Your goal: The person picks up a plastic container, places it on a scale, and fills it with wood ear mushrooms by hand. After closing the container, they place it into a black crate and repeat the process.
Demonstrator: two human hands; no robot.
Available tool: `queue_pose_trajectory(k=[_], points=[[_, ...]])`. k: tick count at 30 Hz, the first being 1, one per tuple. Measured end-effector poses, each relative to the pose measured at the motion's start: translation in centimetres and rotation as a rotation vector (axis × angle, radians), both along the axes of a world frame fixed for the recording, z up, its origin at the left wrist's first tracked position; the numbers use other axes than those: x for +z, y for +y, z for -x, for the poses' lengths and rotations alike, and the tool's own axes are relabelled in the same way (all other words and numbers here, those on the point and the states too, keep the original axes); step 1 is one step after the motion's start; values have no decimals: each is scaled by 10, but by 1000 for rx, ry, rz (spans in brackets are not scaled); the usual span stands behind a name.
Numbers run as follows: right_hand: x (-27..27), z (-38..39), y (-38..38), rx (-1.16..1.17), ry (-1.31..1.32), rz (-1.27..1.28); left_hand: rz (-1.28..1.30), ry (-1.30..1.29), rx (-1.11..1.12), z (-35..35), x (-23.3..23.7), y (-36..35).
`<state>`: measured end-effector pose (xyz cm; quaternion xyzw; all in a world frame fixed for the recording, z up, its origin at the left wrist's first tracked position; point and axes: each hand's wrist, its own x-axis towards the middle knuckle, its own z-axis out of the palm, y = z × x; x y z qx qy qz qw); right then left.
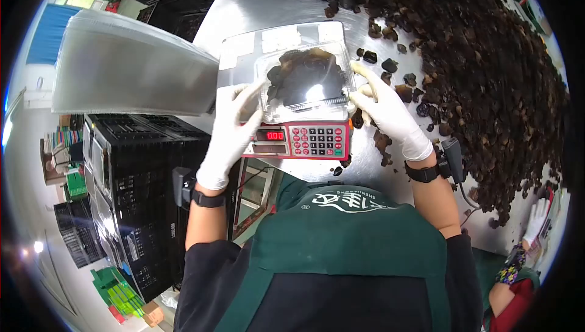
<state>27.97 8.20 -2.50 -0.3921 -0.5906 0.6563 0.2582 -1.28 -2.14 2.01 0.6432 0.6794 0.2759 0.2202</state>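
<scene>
A clear plastic clamshell box (334,111) with dark wood ear mushrooms (308,79) inside is over the plate of a digital scale (236,44). My left hand (233,122), in a white glove, holds the box's left side, thumb at the near corner and fingers along the edge. On the opposite side my right hand (385,103), gloved too, grips the right edge with its fingers bent against the plastic. Below the box, the scale's red display (274,136) reads 0.00, beside a keypad (318,141).
A large heap of wood ear mushrooms (481,70) covers the metal table's right side, with loose pieces (390,65) near the scale. At left stand a stack of clear plastic containers (134,67) and black crates (146,192). Another person's gloved hand (536,219) is at far right.
</scene>
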Motion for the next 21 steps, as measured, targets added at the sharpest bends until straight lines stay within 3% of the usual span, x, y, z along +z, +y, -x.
queue_pose_trajectory(k=[1, 2, 6, 14, 21], points=[[-5, 2, 1, -3, 45, -7, 111, -199, 115, -2, -6, -4], [-4, 3, 3, -4, 68, 32, 119, -214, 71, 4, -14, -4], [-2, 2, 7, 76, 128, 150, 283, -715, 27, 2, -16, 0], [2, -1, -21, -8, 166, 12, 112, -937, 133, -23, -20, -26], [51, -3, -60, -37, 147, -74, -108, -1039, 284, -52, 21, -81]])
